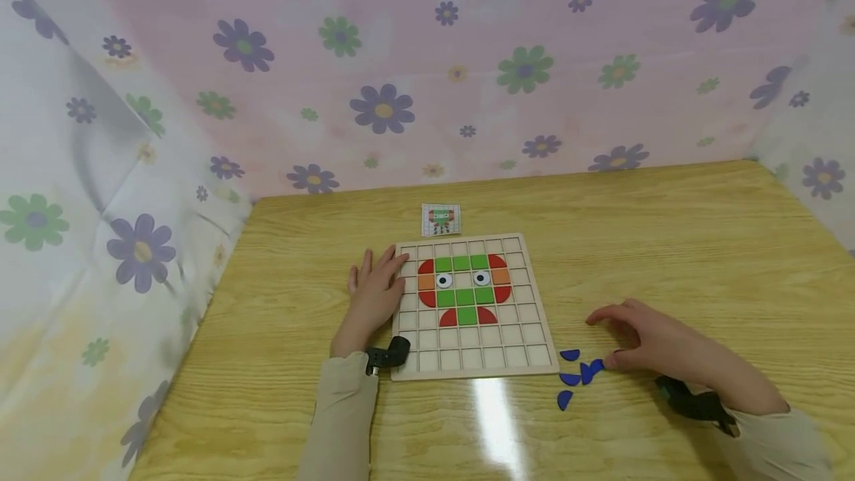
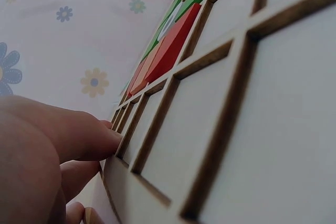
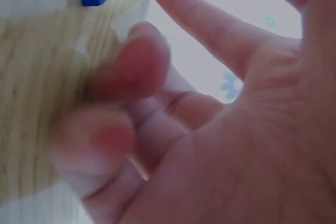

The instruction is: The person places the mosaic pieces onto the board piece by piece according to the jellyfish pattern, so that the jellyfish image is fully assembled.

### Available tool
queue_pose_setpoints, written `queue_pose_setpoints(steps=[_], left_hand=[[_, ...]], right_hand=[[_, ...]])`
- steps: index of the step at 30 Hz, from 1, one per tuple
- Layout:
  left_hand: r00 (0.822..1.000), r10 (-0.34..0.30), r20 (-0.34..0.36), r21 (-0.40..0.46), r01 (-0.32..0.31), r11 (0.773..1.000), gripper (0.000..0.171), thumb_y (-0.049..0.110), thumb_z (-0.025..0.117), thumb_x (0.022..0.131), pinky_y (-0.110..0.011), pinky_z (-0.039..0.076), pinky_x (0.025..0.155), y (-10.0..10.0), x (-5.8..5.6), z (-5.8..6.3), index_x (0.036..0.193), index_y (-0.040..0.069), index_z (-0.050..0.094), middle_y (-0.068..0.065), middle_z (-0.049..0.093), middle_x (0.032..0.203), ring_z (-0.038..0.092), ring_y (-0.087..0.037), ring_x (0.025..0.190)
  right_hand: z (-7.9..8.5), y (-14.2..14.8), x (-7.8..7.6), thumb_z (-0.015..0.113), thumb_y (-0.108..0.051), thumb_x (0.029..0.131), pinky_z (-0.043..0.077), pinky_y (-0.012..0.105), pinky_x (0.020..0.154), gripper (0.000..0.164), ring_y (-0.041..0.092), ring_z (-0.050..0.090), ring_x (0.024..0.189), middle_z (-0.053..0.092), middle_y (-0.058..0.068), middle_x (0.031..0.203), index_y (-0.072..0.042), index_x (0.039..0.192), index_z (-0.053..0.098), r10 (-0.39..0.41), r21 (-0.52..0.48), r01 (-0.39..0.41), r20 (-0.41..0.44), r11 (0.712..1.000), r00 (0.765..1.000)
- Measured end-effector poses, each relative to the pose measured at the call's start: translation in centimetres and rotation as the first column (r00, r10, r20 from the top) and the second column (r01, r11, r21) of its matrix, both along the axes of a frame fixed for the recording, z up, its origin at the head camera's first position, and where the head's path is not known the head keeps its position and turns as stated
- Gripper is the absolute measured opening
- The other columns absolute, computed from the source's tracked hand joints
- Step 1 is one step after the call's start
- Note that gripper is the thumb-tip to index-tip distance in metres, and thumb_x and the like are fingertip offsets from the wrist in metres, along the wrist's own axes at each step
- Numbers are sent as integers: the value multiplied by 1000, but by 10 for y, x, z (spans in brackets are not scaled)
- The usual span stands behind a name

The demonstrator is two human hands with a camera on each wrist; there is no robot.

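Observation:
A wooden grid board lies on the table, bearing green squares, red quarter-circle pieces, orange squares and two round eye pieces. My left hand rests along the board's left edge with its fingers extended. In the left wrist view, a fingertip touches the frame. Several blue half-circle pieces lie right of the board's lower corner. Beside them is my right hand, fingers loosely bent and thumb tip right at the nearest blue piece. The right wrist view shows nothing within its fingers.
Behind the board lies a small pattern card showing a coloured figure on a grid. A flowered cloth hangs behind the wooden table and at its sides. Each wrist carries a black camera strap.

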State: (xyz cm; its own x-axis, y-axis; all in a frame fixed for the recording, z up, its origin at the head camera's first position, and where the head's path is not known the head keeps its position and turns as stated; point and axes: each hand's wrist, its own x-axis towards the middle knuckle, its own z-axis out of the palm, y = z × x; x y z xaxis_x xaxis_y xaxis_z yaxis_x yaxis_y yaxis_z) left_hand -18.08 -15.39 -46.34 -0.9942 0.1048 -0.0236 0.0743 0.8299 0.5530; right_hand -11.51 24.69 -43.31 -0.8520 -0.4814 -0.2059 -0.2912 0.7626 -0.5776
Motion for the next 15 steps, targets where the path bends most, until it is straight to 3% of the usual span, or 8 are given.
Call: queue_pose_setpoints(steps=[8,15], left_hand=[[1000,0,-3,-2,0,1000,41,23,43,92,-50,-7,101,-1,0,-1,132,26,45,4,23,146,-1,-29,135],[1000,1,-3,-8,-1,1000,40,24,43,92,-50,-7,101,0,0,-1,132,26,45,4,23,146,-2,-29,135]], right_hand=[[1,3,0,69,-30,76,40,23,59,51,8,42,71,46,1,94,-16,121,49,27,-48,-24,64,999,998],[2,2,0,68,-17,77,39,22,56,38,5,42,67,48,-2,89,-12,112,55,5,-30,-4,9,1000,1000]])
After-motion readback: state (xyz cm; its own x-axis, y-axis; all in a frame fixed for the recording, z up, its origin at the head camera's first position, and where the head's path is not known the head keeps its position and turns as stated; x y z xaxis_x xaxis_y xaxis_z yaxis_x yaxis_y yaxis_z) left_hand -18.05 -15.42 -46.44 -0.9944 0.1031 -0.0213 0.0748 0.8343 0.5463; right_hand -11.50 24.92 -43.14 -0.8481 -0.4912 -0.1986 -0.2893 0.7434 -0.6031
